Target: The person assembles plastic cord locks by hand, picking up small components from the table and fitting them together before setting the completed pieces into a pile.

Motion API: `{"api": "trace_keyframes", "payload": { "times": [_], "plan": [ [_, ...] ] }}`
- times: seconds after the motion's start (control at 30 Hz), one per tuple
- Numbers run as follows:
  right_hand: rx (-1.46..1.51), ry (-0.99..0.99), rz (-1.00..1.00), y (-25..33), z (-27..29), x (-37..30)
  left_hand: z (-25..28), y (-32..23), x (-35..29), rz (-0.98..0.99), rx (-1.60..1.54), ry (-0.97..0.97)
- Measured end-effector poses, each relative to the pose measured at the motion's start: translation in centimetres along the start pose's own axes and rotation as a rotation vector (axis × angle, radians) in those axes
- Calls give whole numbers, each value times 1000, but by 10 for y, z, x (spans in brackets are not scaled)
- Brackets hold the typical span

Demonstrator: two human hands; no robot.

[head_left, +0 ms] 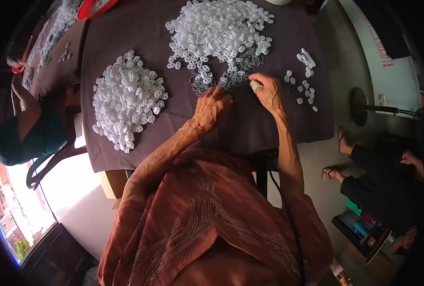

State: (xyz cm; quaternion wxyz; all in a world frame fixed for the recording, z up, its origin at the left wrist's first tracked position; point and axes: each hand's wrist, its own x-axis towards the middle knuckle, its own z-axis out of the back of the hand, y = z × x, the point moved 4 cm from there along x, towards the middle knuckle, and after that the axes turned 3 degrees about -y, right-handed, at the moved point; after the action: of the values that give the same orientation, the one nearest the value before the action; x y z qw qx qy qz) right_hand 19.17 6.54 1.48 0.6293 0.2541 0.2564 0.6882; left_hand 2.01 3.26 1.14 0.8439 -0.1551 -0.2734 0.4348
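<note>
My left hand (pixel 211 108) rests at the near edge of a scatter of small grey screws or nails (pixel 231 80). Its fingers are bent and drawn together, and whatever they may pinch is hidden. To the right of it, my right hand (pixel 270 94) is closed around a small cream, ribbed cylindrical piece (pixel 256 85) between thumb and fingers. Beyond both hands lies a large heap of small white plastic pieces with holes (pixel 217 28), its near edge mixing with the grey metal bits. Left of my left hand is a second heap of such white pieces (pixel 126 100).
Several loose white pieces (pixel 307 88) lie on the right of the brown cloth-covered table (pixel 183 138). A red-rimmed container (pixel 90 9) stands at the far left. Another person's arm (pixel 26 97) is at a neighbouring table; someone sits at right (pixel 374 186), near a standing fan base (pixel 360 107).
</note>
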Motion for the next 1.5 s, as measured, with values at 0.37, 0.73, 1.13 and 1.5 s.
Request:
{"api": "trace_keyframes", "payload": {
  "times": [0.37,0.73,1.13,1.5],
  "plan": [
    [-210,-104,260,13,-14,26,21,33,4,721,-1212,2],
    [627,153,-94,20,-10,26,53,33,14,779,-1513,-102],
    [1223,181,-61,66,4,14,24,18,-15,229,-316,10],
    [1109,-38,-3,105,19,7,75,-5,29,597,-1253,-177]
  ]
}}
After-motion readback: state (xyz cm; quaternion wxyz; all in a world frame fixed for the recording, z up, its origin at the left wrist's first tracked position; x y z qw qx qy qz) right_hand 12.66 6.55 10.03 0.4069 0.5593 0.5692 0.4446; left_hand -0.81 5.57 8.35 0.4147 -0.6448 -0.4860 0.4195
